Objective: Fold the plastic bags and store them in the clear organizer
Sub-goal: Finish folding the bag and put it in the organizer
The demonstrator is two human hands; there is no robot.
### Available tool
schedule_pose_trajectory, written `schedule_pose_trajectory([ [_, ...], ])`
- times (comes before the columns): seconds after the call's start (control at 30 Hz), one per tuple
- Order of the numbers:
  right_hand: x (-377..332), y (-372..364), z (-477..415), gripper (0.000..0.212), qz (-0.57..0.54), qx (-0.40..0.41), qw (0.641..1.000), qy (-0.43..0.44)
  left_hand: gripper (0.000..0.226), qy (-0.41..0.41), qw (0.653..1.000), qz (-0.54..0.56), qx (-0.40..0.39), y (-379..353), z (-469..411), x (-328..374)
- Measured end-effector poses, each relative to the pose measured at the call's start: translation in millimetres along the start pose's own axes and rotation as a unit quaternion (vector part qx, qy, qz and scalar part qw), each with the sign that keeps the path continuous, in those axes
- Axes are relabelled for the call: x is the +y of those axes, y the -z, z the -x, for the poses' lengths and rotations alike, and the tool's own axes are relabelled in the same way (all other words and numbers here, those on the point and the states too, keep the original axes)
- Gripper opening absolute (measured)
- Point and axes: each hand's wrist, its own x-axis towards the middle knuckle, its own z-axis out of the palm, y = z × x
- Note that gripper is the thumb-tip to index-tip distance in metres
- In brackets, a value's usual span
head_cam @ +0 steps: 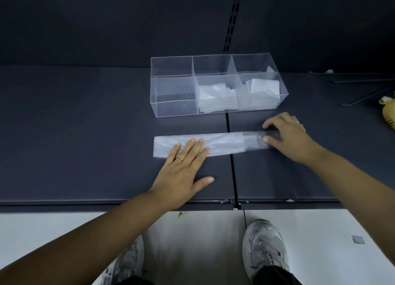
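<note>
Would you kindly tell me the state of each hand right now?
Left hand: open, pressing flat on the bag.
Right hand: closed, pinching the bag's right end.

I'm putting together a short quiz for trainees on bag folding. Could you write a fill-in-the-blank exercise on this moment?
The left hand presses flat on the plastic bag's ___ half.
The right hand pinches its ___ end.
The clear organizer has ___ compartments.
Folded bags lie in its front middle and front right compartments; the front ___ one is empty.
Missing words: left, right, six, left.
</note>
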Motion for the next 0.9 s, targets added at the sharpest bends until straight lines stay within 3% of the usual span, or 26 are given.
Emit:
schedule_pose_trajectory([
  [0.1, 0.5, -4.2, 9.7, 0.006, -0.042, 0.026, 0.998, 0.034, 0.080, -0.023, 0.999, 0.030, 0.007, 3.9, -1.4, -9.5],
  [0.23, -4.8, -1.8, 33.0, 0.016, -0.188, -0.014, 0.981, -0.041, 0.078, -0.039, 0.996, 0.079, 0.028, 10.3, -2.7, -19.2],
  [0.4, -27.8, 11.1, 89.4, 0.016, -0.399, -0.132, 0.893, -0.161, 0.087, -0.057, 0.986, 0.154, 0.038, 18.8, 5.0, 12.6],
  [0.5, -51.7, 22.4, 122.8, 0.013, -0.480, -0.209, 0.836, -0.166, 0.094, -0.099, 0.974, 0.201, 0.020, 21.1, 15.5, 59.0],
  [0.6, -73.7, 40.3, 139.4, 0.016, -0.551, -0.258, 0.779, -0.151, 0.081, -0.101, 0.956, 0.275, 0.033, 26.3, 25.5, 90.6],
  [0.7, -83.8, 55.8, 137.1, 0.018, -0.593, -0.266, 0.752, -0.110, 0.056, -0.048, 0.903, 0.422, 0.063, 37.1, 29.2, 100.4],
  [0.83, -77.9, 49.4, 104.8, 0.029, -0.496, -0.071, 0.864, -0.045, 0.030, 0.058, 0.767, 0.639, 0.021, 59.4, 19.6, 91.3],
  [0.9, -75.3, 35.6, 84.4, 0.041, -0.518, -0.087, 0.851, 0.008, 0.024, 0.098, 0.719, 0.688, 0.000, 68.7, 10.4, 80.2],
])
